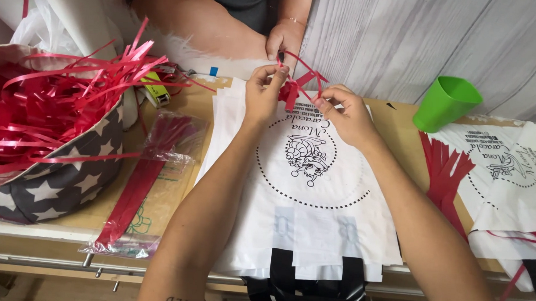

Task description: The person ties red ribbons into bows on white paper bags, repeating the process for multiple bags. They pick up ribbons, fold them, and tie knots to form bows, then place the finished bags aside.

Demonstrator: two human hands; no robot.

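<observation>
Red ribbon [297,85] pinched by left hand [262,95], right hand [348,115], over white bag [314,202]

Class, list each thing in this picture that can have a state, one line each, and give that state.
Left hand: pinching the red ribbon.
Right hand: pinching the same ribbon.
Red ribbon: held up, looped, above the bag.
White paper bag: lying flat, printed side up.
Green cup: tipped over.
Star-patterned basket: full of loose ribbon.

Beside the white paper bag [315,189], the star-patterned basket [52,188] runs off the left edge. A second printed bag [511,181] to its right is cut by the right edge. Beyond the bag's top, another person's hand [284,38] shows, the body cropped above.
</observation>
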